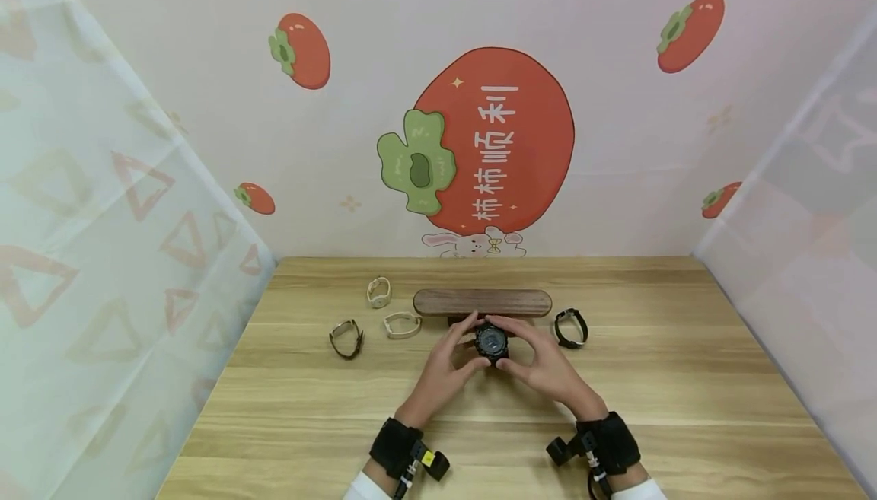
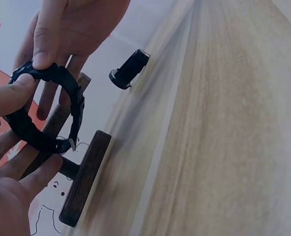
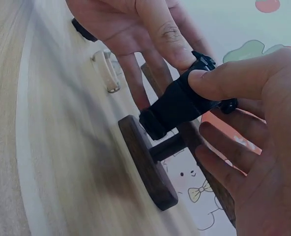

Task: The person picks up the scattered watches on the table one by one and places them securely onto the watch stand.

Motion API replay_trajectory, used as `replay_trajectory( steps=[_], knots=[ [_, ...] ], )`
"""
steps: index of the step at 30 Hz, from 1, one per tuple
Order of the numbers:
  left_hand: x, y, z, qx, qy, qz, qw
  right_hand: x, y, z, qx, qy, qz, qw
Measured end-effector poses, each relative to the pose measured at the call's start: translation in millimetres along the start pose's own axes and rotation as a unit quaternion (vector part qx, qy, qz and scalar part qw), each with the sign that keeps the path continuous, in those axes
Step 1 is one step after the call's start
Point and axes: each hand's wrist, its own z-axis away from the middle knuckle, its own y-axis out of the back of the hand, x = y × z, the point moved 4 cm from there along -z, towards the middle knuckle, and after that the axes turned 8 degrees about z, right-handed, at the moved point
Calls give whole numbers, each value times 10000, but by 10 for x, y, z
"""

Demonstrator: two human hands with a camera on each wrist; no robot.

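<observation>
A black digital wristwatch [image 1: 492, 342] is held face up between both hands, close in front of a dark wooden T-bar watch stand [image 1: 483, 303]. My left hand [image 1: 441, 372] pinches its left side, thumb at the near edge and fingers at the far edge. On the opposite side my right hand [image 1: 550, 369] grips it the same way. In the left wrist view the watch strap [image 2: 76, 105] forms a loop, raised off the table. The right wrist view shows both thumbs against the watch [image 3: 177, 103], with the stand's base [image 3: 148, 164] beyond it.
Left of the stand lie two pale watches, one farther back [image 1: 379, 293] and one nearer [image 1: 403, 325]. A dark-strapped watch [image 1: 346, 339] sits farther left. To the right stands another black watch [image 1: 571, 329]. A printed cloth wall [image 1: 617, 203] closes off the wooden table's back edge.
</observation>
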Motion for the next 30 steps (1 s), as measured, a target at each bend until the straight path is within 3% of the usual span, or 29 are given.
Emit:
replay_trajectory(
  steps=[4,12,16,23,30],
  knots=[
    [-17,5,4,148,-40,-297,9994,18,-13,1,40,77,36,10000],
    [-13,23,1,511,74,-418,9978,11,-41,-17,118,59,51,9999],
    [-32,16,-4,467,124,-374,9981,3,-54,-19,112,90,70,9999],
    [-76,22,30,238,426,-111,9987,34,-45,-5,-129,-214,-158,9996],
    [-39,93,44,236,51,0,9997,64,-12,-18,15,-51,-32,10000]
  ],
)
